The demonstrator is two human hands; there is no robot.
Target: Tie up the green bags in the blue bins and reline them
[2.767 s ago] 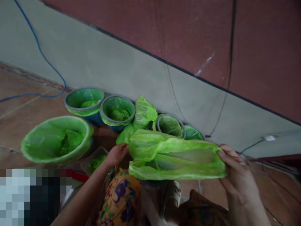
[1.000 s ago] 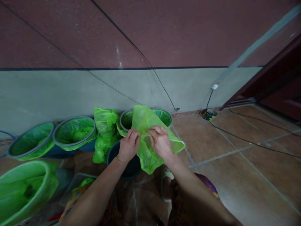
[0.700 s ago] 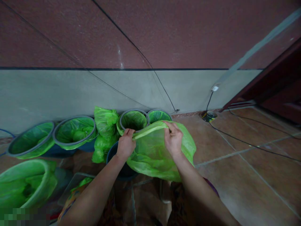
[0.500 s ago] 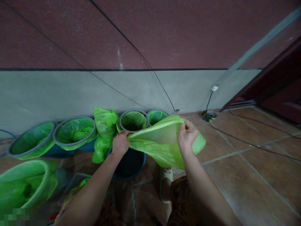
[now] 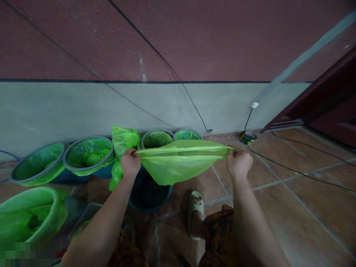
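Observation:
A green plastic bag [image 5: 178,165] is stretched wide between my two hands, its top edge pulled nearly straight. My left hand [image 5: 130,163] is closed on one corner of its mouth. The opposite corner is gripped by my right hand [image 5: 239,162]. Below and partly behind the bag stands a dark bucket [image 5: 150,207] with no liner showing; the bag and my left arm cover some of it. Two lined bins, a grey-rimmed bin [image 5: 157,138] and a second bin [image 5: 187,134], sit behind the bag against the wall.
More green-lined bins stand at left: one by the wall [image 5: 39,167], another beside it [image 5: 88,155], and a nearer one [image 5: 30,215]. A knotted green bag [image 5: 125,141] leans between bins. Black cables [image 5: 300,174] cross the tiled floor at right. My slippered foot [image 5: 196,215] is below.
My right hand has moved right and slightly down, and my left hand a little left and down. The bag, slack and twisted before, is now pulled taut across.

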